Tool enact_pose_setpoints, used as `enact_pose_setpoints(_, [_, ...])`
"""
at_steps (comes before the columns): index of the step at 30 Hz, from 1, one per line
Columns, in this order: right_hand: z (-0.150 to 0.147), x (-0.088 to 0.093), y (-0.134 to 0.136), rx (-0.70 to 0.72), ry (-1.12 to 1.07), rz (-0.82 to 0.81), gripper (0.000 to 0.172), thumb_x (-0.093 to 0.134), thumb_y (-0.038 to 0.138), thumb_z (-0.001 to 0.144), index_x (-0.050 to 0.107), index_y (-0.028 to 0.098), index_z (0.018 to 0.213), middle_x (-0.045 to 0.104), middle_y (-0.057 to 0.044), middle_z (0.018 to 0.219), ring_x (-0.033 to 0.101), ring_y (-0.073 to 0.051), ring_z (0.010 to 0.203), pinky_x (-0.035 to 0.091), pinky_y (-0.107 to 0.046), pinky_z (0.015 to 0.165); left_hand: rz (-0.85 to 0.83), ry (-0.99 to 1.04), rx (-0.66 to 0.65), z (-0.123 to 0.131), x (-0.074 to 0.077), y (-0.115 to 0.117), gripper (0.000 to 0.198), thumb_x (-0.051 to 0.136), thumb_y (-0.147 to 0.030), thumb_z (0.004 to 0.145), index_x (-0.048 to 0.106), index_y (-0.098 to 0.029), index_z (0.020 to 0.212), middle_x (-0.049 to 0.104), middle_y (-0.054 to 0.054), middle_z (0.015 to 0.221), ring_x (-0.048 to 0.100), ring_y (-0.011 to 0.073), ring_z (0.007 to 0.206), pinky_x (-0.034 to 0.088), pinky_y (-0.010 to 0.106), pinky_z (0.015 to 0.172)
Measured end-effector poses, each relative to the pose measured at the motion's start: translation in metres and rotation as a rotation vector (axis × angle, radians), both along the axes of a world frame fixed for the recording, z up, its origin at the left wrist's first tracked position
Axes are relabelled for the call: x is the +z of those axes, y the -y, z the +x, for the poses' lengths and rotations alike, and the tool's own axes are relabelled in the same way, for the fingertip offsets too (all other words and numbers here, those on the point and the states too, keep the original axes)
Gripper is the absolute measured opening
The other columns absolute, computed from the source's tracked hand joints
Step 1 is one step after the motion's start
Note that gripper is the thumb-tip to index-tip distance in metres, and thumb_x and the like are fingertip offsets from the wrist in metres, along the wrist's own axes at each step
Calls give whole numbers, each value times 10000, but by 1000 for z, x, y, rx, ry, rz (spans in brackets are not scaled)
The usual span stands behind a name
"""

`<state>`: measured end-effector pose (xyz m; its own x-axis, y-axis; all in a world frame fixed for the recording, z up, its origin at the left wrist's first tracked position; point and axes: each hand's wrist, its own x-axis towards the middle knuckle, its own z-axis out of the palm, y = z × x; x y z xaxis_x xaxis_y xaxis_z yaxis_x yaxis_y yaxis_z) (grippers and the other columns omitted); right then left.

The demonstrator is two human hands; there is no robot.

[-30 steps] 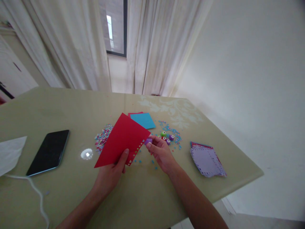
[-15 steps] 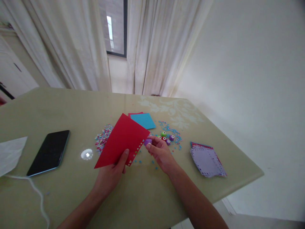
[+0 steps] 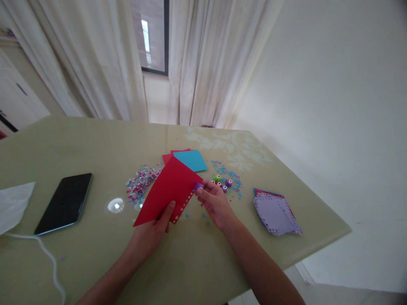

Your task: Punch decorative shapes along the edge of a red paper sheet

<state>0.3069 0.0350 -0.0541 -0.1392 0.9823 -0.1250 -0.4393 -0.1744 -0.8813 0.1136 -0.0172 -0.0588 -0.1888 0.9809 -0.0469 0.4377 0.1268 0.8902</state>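
My left hand holds a sheet of red paper by its lower edge, thumb on top. A row of small punched holes runs along the paper's right edge. Between the thumb and fingers of my right hand is a small purple craft punch, set at the paper's right edge, above the row of holes. Several more small punches in green, red and purple lie on the table just beyond my right hand. My fingers partly hide the purple punch.
Blue and red paper sheets lie behind the red one. Confetti piles and blue bits are scattered around. Punched lilac sheets are stacked at right. A black phone, white paper and a white cable lie at left.
The red paper has shifted to the right and slightly down. The purple punch now sits over its right edge, farther up from the punched holes. More of the left confetti pile shows.
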Motion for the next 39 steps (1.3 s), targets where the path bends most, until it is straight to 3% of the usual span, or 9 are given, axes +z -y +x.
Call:
enact_pose_setpoints(10, [-5, -2, 0, 9, -59, 3, 433, 1002, 403, 630, 799, 243, 976, 781, 8, 975, 625, -129, 802, 446, -228, 716, 13, -22, -30, 3, -3, 1, 499, 539, -694, 840, 492, -286, 557, 555, -10, 498, 554, 207, 485, 455, 341, 558])
enact_pose_setpoints(16, [-12, -4, 4, -31, -86, 68, 424, 987, 394, 646, 794, 233, 988, 802, -18, 1023, 685, -176, 915, 509, -295, 910, 36, 8, -13, 3, -3, 0, 492, 551, -708, 826, 522, -287, 573, 568, -8, 499, 566, 216, 483, 462, 346, 545])
enact_pose_setpoints(21, [-7, -7, -1, -69, -27, 90, 426, 941, 375, 693, 747, 249, 1051, 782, -15, 1024, 681, -170, 862, 534, -309, 848, 70, 20, 25, 0, -2, -2, 513, 563, -692, 849, 519, -279, 548, 562, -13, 492, 560, 200, 479, 465, 337, 561])
enact_pose_setpoints(23, [1, -9, -4, -106, 108, 136, 392, 894, 369, 740, 714, 261, 1071, 764, -18, 1012, 679, -183, 870, 538, -323, 828, 71, 38, 44, -2, -4, -3, 518, 567, -694, 853, 533, -276, 551, 570, -13, 495, 567, 197, 481, 468, 330, 559])
enact_pose_setpoints(26, [12, -10, -7, -115, 564, 338, 322, 787, 305, 820, 714, 261, 1130, 727, -45, 1042, 664, -208, 896, 540, -357, 828, 64, 70, 72, -4, -6, -4, 524, 576, -701, 846, 546, -273, 546, 575, -10, 485, 571, 197, 472, 475, 328, 555])
enact_pose_setpoints(29, [14, -12, -4, -80, 1052, 586, 409, 697, 187, 833, 710, 246, 1237, 701, -86, 1165, 641, -244, 1002, 512, -413, 941, 81, 90, 108, -8, -2, -6, 504, 600, -686, 826, 545, -275, 539, 581, -9, 481, 574, 198, 470, 484, 333, 568])
enact_pose_setpoints(31, [12, -15, -2, -40, 1261, 671, 410, 687, 153, 829, 704, 232, 1231, 720, -91, 1160, 617, -274, 1072, 471, -442, 1003, 104, 85, 135, -10, 3, -6, 504, 606, -665, 823, 531, -277, 510, 582, -6, 476, 578, 198, 475, 494, 339, 600])
enact_pose_setpoints(35, [7, -20, 1, -7, 1516, 698, 316, 663, 131, 875, 721, 248, 1162, 735, -88, 1227, 568, -320, 1201, 404, -480, 1027, 133, 89, 169, -13, 13, -8, 518, 597, -629, 840, 497, -284, 467, 559, -7, 461, 561, 195, 476, 497, 348, 636])
enact_pose_setpoints(39, [7, -20, 1, -21, 1634, 718, 393, 632, 138, 928, 683, 270, 1294, 661, -99, 1394, 525, -330, 1268, 366, -496, 1053, 120, 95, 171, -10, 11, -7, 506, 607, -611, 844, 496, -281, 477, 561, -9, 474, 560, 194, 493, 495, 344, 639])
